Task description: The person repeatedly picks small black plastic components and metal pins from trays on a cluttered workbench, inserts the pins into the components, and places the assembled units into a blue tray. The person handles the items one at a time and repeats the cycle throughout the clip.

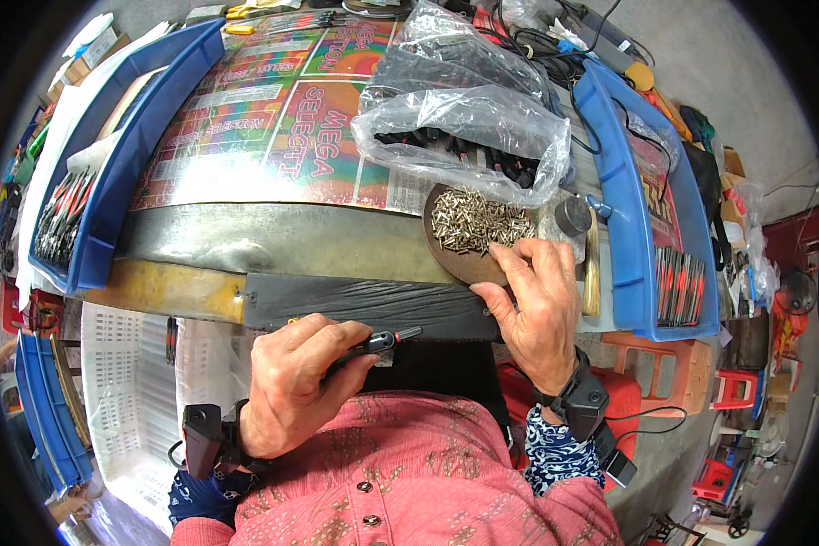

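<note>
My left hand [296, 378] is closed around a small black handle [384, 342] with a pale ring and a short dark tip pointing right. Its grip hides most of the handle. My right hand [544, 314] reaches over the near right rim of a round brown dish [460, 267]. A heap of small silvery metal pins [478, 221] lies in the dish. The index fingertip touches the edge of the heap, and the thumb is spread apart from it, with nothing visible between them. Below both hands' fingertips runs a black padded strip [364, 305] along the table's front edge.
Behind the dish, a clear plastic bag [464, 118] holds black pieces. Blue trays at left [91, 246] and right [637, 305] contain bundles of slim red-and-black items. A dark-capped jar [573, 217] and a wooden-handled brush-like tool [592, 273] stand right of the dish. Printed sheets [273, 118] cover the table.
</note>
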A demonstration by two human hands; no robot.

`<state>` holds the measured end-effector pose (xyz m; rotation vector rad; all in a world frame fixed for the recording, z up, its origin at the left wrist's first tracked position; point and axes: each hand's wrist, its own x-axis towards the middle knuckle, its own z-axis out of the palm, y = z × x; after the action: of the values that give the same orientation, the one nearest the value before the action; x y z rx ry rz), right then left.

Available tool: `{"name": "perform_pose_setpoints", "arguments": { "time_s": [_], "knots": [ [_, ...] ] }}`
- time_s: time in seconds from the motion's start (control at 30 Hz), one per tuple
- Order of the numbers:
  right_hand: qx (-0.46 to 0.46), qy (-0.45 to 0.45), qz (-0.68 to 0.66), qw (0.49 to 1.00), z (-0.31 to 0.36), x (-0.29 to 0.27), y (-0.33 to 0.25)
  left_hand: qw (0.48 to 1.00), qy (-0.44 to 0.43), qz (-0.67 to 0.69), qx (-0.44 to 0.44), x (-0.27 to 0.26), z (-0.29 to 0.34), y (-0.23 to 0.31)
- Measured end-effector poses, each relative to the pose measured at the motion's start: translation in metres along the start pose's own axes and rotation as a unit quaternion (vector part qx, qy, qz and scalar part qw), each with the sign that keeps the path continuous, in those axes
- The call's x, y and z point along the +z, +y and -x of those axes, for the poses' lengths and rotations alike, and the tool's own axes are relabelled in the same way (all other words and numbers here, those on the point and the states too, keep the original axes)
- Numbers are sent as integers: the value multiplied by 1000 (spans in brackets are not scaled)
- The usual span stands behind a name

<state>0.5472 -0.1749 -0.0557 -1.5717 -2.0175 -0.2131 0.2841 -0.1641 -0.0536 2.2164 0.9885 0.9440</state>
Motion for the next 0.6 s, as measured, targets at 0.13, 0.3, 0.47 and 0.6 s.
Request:
{"name": "perform_pose_setpoints", "arguments": {
  "time_s": [0.13,0.3,0.47,0.6],
  "knots": [
    [-7,0,-8,1000,0,-2,0,1000,-5,2,3,-1,-1,1],
    [-25,8,-26,999,2,-4,0,1000,1,9,7,-1,-2,4],
    [-25,18,-57,998,6,-2,0,1000,-6,5,6,-2,1,5],
    [-14,28,-98,995,7,-1,2,1000,0,8,15,-1,4,6]
  ]
}}
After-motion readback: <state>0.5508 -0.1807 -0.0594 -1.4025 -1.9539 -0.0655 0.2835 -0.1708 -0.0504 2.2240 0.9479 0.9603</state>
